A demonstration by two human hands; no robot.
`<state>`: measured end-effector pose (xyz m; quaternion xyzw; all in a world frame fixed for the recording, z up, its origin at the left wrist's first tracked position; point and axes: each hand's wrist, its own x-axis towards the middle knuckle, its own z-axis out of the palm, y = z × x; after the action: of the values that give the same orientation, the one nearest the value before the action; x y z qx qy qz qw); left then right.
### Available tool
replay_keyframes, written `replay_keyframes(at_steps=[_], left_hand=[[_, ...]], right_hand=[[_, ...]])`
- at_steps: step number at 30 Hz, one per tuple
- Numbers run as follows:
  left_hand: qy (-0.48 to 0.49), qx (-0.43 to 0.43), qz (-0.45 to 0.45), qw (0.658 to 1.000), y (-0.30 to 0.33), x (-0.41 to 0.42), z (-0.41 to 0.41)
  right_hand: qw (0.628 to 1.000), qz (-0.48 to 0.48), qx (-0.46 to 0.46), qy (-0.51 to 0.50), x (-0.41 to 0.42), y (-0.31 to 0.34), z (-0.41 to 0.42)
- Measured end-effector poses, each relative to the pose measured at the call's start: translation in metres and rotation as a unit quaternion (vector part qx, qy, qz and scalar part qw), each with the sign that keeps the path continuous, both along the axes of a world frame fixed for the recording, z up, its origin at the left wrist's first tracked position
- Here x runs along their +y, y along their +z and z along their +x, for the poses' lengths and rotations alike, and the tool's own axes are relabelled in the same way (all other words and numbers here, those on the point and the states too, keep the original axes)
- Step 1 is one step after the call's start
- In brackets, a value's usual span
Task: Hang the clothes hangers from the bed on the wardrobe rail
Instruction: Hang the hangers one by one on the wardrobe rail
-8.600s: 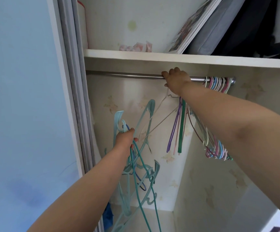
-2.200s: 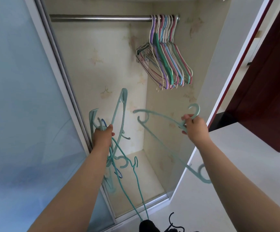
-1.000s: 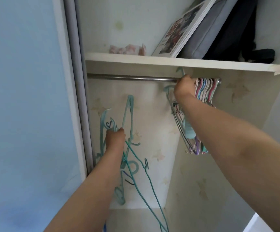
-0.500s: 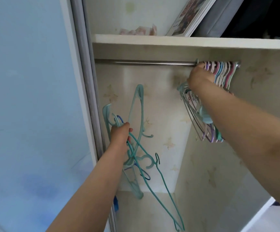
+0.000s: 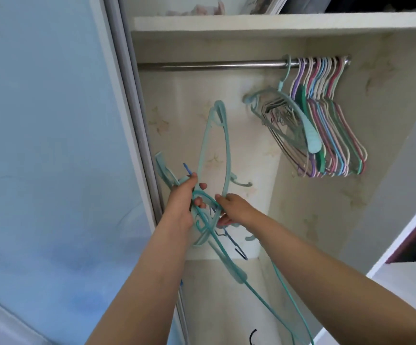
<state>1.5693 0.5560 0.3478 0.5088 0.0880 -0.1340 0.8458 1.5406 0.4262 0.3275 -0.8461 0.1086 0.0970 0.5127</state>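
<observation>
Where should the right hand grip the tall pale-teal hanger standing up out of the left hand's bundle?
Judging by pose, low on its near arm, from the right. The tall pale-teal hanger rises clear above the left hand; its base is tangled in the bundle, where the right hand already reaches.

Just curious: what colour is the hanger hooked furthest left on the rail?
Pale teal hanger, clearest in the head view, beside the multicoloured ones.

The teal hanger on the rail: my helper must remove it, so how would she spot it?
Find the steel rail under the wardrobe shelf. At its right end hangs a bunch of thin pastel hangers. The teal hanger is leftmost of them, with thick, broad plastic arms.
</observation>
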Motion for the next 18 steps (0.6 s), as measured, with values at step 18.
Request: replay_keyframes(at_steps=[18], left_hand=[[0.055,-0.076,0.139,0.986,-0.011,0.002,-0.024]], right_hand=[[0.995,-0.064,-0.078,0.02,0.013,-0.013,-0.053]])
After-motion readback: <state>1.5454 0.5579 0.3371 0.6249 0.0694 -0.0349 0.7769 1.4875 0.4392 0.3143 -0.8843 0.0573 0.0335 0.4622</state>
